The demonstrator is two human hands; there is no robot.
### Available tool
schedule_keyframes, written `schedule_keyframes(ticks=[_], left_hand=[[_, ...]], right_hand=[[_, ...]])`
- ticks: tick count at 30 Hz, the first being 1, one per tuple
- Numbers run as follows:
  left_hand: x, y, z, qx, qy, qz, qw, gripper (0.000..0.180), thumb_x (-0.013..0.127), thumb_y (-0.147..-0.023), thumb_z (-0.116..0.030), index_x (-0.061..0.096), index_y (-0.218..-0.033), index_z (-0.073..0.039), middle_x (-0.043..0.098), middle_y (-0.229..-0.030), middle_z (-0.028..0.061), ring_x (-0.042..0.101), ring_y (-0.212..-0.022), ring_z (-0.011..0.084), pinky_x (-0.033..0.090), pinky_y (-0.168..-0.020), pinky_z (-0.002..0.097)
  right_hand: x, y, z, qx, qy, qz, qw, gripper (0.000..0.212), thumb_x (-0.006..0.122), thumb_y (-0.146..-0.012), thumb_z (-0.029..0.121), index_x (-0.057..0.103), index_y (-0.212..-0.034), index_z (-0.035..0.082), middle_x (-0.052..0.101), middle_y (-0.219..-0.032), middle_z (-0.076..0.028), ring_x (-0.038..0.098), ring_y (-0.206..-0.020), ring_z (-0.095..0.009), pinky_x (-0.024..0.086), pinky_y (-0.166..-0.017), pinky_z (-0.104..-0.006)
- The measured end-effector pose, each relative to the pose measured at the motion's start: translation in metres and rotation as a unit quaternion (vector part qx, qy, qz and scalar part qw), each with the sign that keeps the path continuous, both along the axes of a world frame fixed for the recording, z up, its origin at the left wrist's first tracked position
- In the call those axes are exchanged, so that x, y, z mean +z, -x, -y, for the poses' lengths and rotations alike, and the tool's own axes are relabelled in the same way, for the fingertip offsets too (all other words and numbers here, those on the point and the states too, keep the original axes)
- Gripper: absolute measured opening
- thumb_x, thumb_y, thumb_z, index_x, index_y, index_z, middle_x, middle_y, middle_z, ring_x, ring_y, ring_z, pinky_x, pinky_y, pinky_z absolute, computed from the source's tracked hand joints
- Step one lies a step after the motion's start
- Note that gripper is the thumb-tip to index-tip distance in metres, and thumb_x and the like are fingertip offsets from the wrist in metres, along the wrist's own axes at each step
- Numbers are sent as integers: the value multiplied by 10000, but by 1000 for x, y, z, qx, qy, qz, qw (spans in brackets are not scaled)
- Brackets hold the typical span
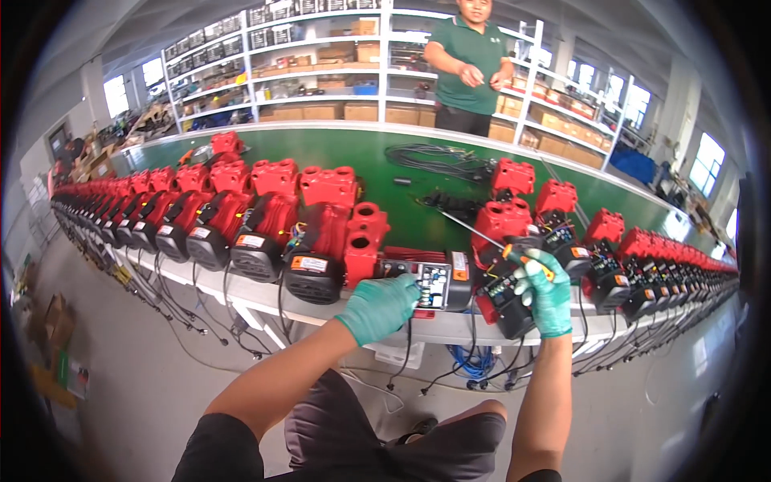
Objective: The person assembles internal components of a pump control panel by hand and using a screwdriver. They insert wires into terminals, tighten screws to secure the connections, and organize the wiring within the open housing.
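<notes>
In my right hand (546, 293), gloved in thin green, is a screwdriver (514, 254) with an orange-yellow handle. Its long shaft points up and to the left, over the bench. My left hand (381, 309), gloved alike, rests with bent fingers at the edge of an uncovered circuit board (434, 286). That board sits in the black control box of a red pump (364, 245) lying on its side. What the left fingertips pinch, if anything, is hidden. Just beneath my right hand is another pump's opened black box (504, 304), its electronics showing.
Red pumps with black motor housings (309, 277) line the bench's near edge on both sides, their cables (399, 373) hanging down. Grey cable coils (438, 161) and a black heap of small parts (451, 204) lie on the green bench top (365, 153). A person in green (470, 72) stands opposite, before shelves.
</notes>
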State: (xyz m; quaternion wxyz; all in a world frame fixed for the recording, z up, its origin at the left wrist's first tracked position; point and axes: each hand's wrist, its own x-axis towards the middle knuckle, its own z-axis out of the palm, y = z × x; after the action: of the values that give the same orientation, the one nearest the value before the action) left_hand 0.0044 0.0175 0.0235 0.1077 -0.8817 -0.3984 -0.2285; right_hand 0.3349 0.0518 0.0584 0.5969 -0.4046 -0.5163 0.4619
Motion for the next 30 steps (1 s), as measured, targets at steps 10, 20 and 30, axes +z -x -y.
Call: schedule_keyframes(ticks=[10, 20, 30], left_hand=[[3, -1, 1, 35, 17, 25, 999, 130, 670, -879, -182, 701, -972, -97, 635, -955, 59, 668, -763, 270, 547, -636, 418], [5, -3, 3, 23, -3, 38, 999, 138, 682, -881, -194, 699, -980, -100, 626, -895, 84, 659, -739, 289, 536, -649, 426], [5, -2, 4, 30, -4, 28, 999, 111, 711, -841, -166, 658, -925, -117, 647, -970, 86, 677, -756, 281, 553, -658, 429]], right_hand=[[4, 1, -2, 7, -3, 4, 1000, 355, 732, -964, 175, 641, -1262, 5, 727, -895, -103, 667, -624, -117, 488, -468, -191], [5, 2, 0, 17, -6, -17, 1000, 360, 749, -952, 186, 639, -1243, 5, 725, -864, -105, 660, -610, -114, 483, -460, -191], [5, 2, 0, 16, -3, -28, 999, 334, 748, -945, 132, 646, -1238, 6, 729, -870, -103, 672, -612, -122, 494, -459, -202]])
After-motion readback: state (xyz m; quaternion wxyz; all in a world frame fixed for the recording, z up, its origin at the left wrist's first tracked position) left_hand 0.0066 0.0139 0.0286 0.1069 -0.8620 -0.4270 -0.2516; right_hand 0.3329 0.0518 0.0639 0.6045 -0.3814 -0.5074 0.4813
